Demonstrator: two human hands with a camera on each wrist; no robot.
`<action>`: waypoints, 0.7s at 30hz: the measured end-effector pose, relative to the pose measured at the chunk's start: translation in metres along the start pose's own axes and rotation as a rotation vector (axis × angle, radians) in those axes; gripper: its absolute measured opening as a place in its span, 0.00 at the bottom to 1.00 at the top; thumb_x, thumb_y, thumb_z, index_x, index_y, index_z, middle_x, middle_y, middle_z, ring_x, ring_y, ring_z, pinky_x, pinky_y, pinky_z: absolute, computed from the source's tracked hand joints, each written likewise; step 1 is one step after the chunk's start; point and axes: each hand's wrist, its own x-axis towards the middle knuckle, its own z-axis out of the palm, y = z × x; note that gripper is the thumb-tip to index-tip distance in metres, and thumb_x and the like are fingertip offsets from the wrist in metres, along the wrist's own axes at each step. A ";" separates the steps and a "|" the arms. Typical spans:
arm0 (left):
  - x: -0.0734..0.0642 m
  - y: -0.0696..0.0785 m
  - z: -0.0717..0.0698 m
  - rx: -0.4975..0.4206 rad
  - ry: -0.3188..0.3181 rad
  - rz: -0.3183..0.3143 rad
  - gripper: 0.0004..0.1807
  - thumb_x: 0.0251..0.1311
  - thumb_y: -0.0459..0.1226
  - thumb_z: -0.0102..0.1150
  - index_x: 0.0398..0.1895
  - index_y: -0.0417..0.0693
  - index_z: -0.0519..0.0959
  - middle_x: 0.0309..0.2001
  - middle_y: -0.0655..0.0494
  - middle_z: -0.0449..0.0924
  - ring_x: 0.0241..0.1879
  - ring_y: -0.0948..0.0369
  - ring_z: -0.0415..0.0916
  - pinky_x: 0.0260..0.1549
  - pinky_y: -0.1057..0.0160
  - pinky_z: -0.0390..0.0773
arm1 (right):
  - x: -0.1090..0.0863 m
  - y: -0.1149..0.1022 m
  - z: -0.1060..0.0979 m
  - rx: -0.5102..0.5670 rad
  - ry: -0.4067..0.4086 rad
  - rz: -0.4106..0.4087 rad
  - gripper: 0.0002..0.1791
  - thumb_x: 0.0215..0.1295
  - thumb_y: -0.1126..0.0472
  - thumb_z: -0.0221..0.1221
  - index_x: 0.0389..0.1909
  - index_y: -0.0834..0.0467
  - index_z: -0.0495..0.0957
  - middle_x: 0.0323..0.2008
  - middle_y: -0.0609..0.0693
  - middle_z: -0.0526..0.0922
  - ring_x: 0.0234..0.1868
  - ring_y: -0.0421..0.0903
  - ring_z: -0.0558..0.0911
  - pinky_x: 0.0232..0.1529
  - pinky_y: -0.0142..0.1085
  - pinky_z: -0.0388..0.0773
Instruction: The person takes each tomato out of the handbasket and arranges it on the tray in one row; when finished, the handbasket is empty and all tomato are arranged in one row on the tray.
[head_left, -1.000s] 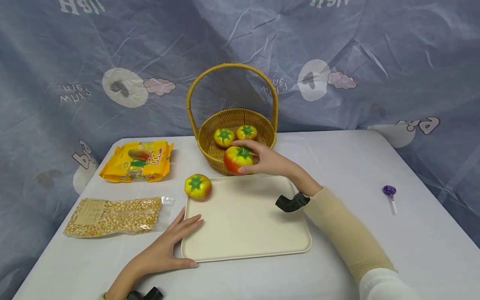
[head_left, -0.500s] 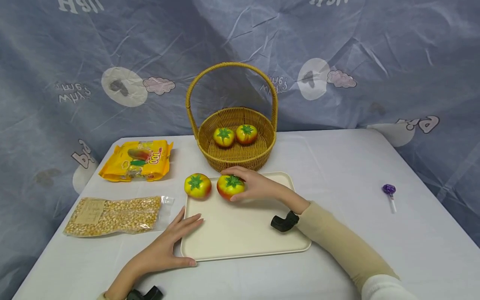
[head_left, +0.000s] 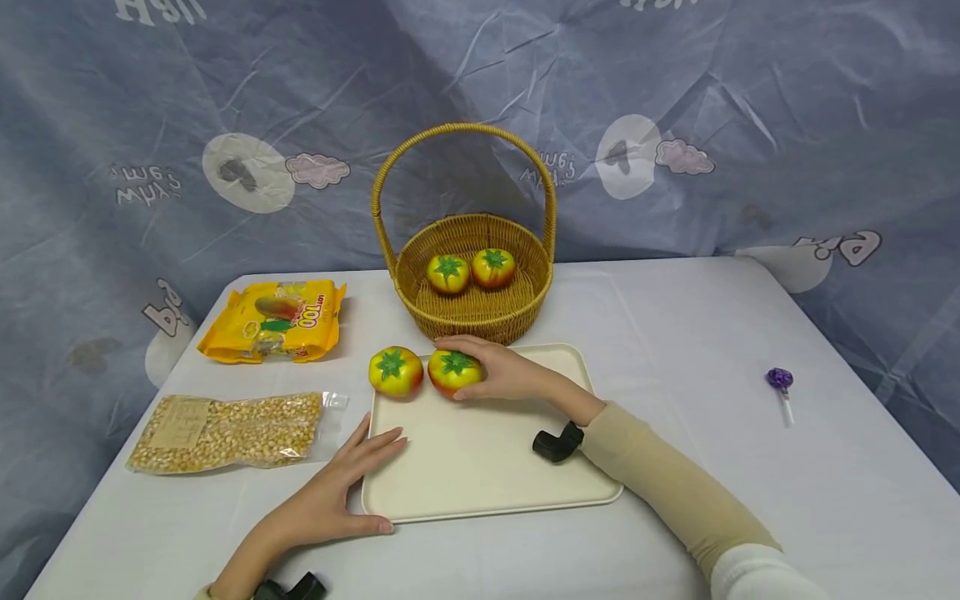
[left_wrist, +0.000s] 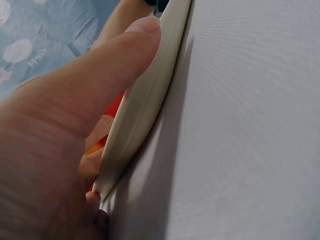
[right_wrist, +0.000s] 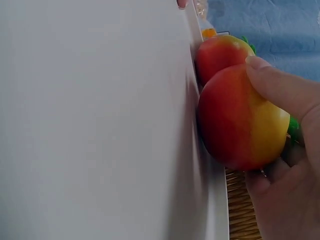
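Note:
My right hand (head_left: 498,371) grips a yellow-red tomato (right_wrist: 240,117) with a green leafy top, fingers and thumb around its sides, at the back of the cream tray (head_left: 487,467). A second tomato (head_left: 395,372) sits at the tray's back left corner, right beside the held one. My left hand (head_left: 330,496) rests at the tray's front left corner, fingers spread over the left rim. In the left wrist view its thumb (left_wrist: 135,45) lies along the tray's outer edge. Behind the tray, a wicker basket (head_left: 420,321) holds two more tomatoes (head_left: 470,271).
At the left lie a yellow snack packet (head_left: 277,321) and a clear bag of corn kernels (head_left: 232,433). A purple lollipop (head_left: 779,381) lies far right on the white table (head_left: 712,467). The basket's tall handle (head_left: 465,129) arches up before the cloth backdrop.
My right hand has carried the tomato out of the basket, toward me and leftward onto the tray's back edge, next to the other tomato. The left hand has stayed in place.

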 end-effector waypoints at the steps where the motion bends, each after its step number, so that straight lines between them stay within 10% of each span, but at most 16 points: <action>1: 0.000 0.000 0.000 -0.002 0.000 -0.002 0.48 0.44 0.56 0.69 0.70 0.55 0.61 0.70 0.56 0.55 0.70 0.44 0.31 0.53 0.29 0.47 | 0.001 0.000 0.000 0.000 0.003 -0.007 0.41 0.55 0.52 0.67 0.68 0.54 0.61 0.67 0.47 0.60 0.67 0.42 0.57 0.64 0.39 0.54; 21: 0.001 0.000 0.000 -0.008 0.000 -0.003 0.48 0.45 0.56 0.69 0.70 0.55 0.61 0.70 0.55 0.55 0.69 0.44 0.31 0.54 0.29 0.48 | 0.007 -0.033 -0.031 -0.066 0.033 -0.187 0.36 0.58 0.56 0.65 0.66 0.59 0.64 0.66 0.50 0.64 0.66 0.42 0.60 0.63 0.37 0.57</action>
